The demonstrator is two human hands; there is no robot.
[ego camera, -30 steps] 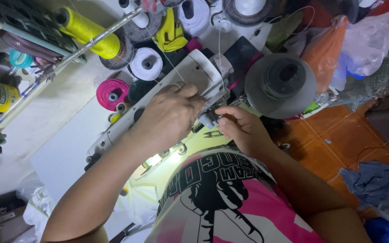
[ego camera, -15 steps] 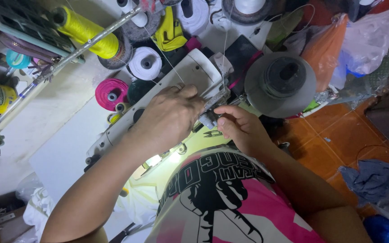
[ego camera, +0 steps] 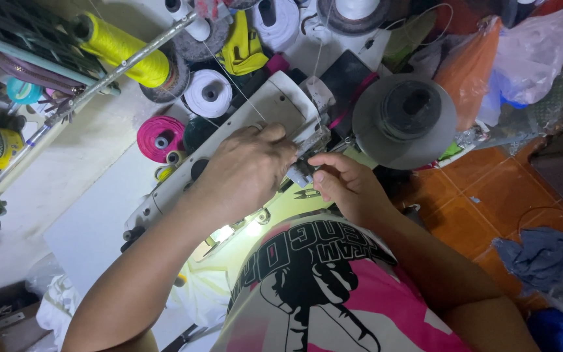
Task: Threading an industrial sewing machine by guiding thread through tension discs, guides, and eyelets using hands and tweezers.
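A white sewing machine (ego camera: 262, 111) lies across the middle of the view, seen from above. My left hand (ego camera: 245, 171) rests over its head, fingers curled at the small metal parts near the needle end (ego camera: 304, 166). Opposite it, my right hand (ego camera: 346, 186) pinches at the same spot with thumb and forefinger. Whether either hand grips a thread is too small to tell. Pale yellow-green fabric (ego camera: 281, 208) lies lit under the machine. A thin thread (ego camera: 229, 65) runs from the spools down to the machine.
Thread spools stand behind the machine: yellow (ego camera: 128, 52), white (ego camera: 208, 93) and pink (ego camera: 159, 138). A grey handwheel (ego camera: 404, 119) sits at right. Plastic bags (ego camera: 522, 52) and blue cloth (ego camera: 545, 254) lie on the orange tile floor (ego camera: 477, 208). A metal rod (ego camera: 92, 91) crosses the left.
Both hands stay at the needle end with only small finger shifts. The view has moved slightly.
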